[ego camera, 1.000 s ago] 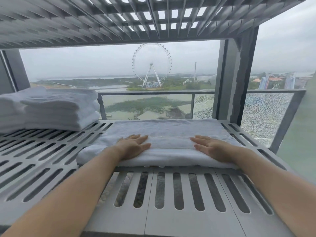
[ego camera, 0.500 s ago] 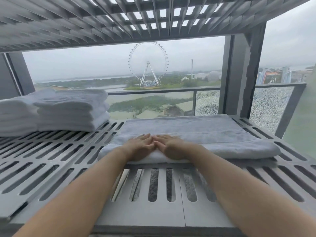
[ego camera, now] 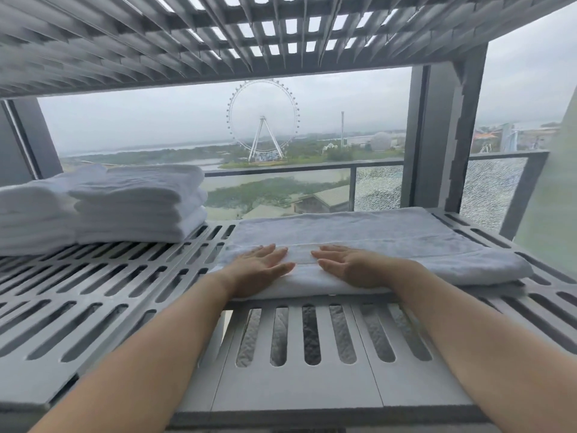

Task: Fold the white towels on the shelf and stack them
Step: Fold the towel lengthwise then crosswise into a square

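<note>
The left hand (ego camera: 260, 270) and right hand (ego camera: 349, 267) have slid apart again, a gap now between them. Both press flat, fingers straight, on the folded towel (ego camera: 390, 242). The towel stack (ego camera: 125, 204) hasn't budged.

The shelf (ego camera: 296, 382) is grey, made of panels cut with rows of long slots. A towel (ego camera: 359, 232), folded into a long flat band, lies across its middle and right part, set back from the front edge. At the left rear stands a stack (ego camera: 137, 207) of folded white towels, with a second stack (ego camera: 31, 220) touching its left side. A narrow strip of bare slots separates the stack from the towel.
</note>
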